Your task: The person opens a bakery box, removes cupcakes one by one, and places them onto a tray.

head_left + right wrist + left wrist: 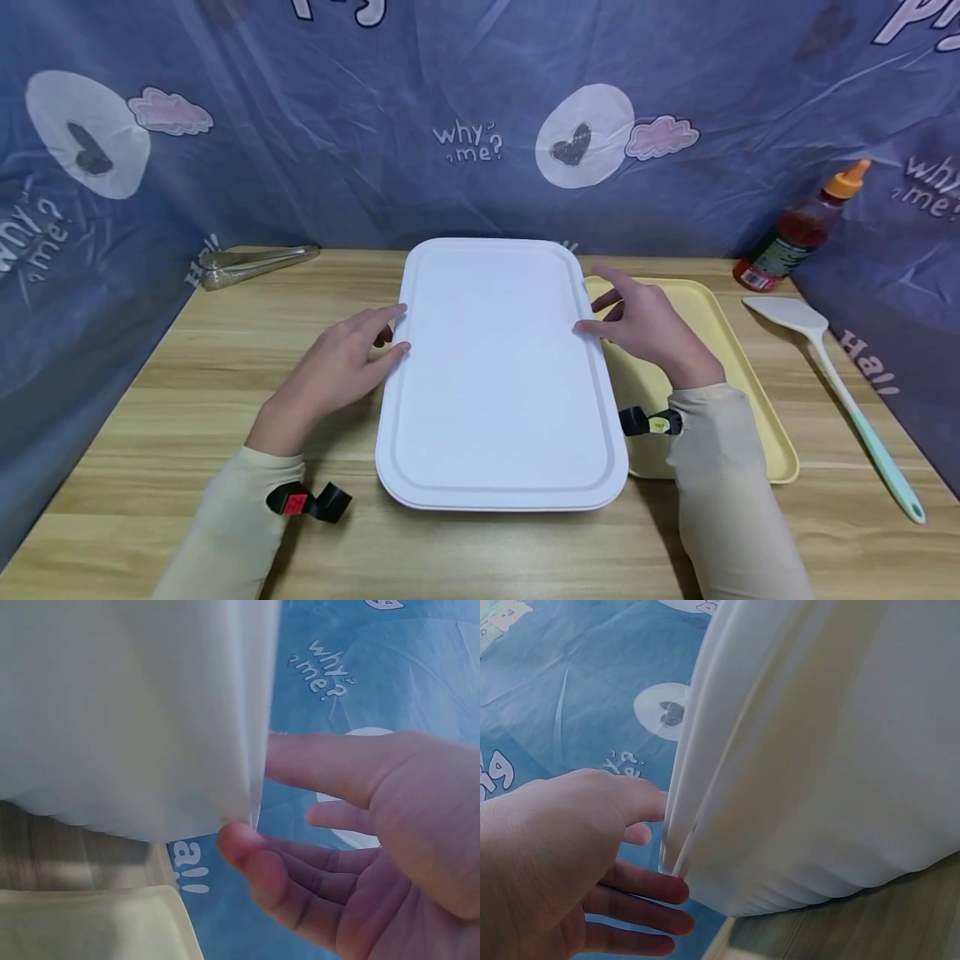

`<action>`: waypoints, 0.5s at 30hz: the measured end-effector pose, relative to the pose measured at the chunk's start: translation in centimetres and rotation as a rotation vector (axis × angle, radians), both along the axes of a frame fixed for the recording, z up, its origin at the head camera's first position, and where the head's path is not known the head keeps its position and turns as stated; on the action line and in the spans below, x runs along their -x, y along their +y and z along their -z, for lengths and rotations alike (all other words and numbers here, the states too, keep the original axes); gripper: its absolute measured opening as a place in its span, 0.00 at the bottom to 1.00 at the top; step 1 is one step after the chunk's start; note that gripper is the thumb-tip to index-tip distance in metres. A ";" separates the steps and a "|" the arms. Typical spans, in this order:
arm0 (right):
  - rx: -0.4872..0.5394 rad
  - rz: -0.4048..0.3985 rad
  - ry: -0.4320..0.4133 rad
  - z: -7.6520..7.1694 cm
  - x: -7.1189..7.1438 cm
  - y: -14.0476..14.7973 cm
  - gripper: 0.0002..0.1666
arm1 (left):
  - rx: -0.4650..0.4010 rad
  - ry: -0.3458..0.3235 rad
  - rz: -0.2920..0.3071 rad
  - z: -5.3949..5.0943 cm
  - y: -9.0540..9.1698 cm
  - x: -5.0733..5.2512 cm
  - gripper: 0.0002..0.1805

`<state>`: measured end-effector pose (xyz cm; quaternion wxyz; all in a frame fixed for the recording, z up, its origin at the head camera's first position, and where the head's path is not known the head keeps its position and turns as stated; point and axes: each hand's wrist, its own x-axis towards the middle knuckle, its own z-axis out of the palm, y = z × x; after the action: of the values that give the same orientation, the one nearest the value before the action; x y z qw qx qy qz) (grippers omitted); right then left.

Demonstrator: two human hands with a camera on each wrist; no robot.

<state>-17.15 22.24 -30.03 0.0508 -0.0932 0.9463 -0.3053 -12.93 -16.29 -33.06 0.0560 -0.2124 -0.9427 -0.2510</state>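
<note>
In the head view, a white rectangular lid (pixel 502 375) with rounded corners and a raised border lies at the middle of the table. Beneath its rim, the white side of a box (pixel 840 787) shows in the left wrist view. My left hand (pixel 337 362) holds the lid's left edge between thumb and fingers. On the opposite edge, my right hand (pixel 648 329) pinches the rim, its thumb over the border and fingertips under it. Whether the lid has come apart from the box I cannot tell.
A yellow tray (pixel 712 333) lies right of the box and partly under my right arm. Metal tongs (pixel 258 265) rest at the back left. A sauce bottle (pixel 787 237) stands at the back right, with a white spatula (pixel 832 367) nearer. Blue printed cloth (pixel 375 167) encloses the table.
</note>
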 end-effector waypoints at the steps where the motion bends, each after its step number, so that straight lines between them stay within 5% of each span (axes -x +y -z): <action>1: 0.002 -0.003 0.002 0.0 0.0 0.0 0.52 | 0.001 0.000 0.001 0.0 0.0 0.0 0.29; 15: 0.017 -0.029 0.004 -0.5 -0.4 0.1 0.52 | 0.026 -0.077 -0.042 -0.2 1.0 -0.3 0.30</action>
<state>-16.79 22.34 -29.51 0.0523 -0.1080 0.9424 -0.3123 -12.60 -15.33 -32.82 0.0221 -0.1836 -0.9516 -0.2455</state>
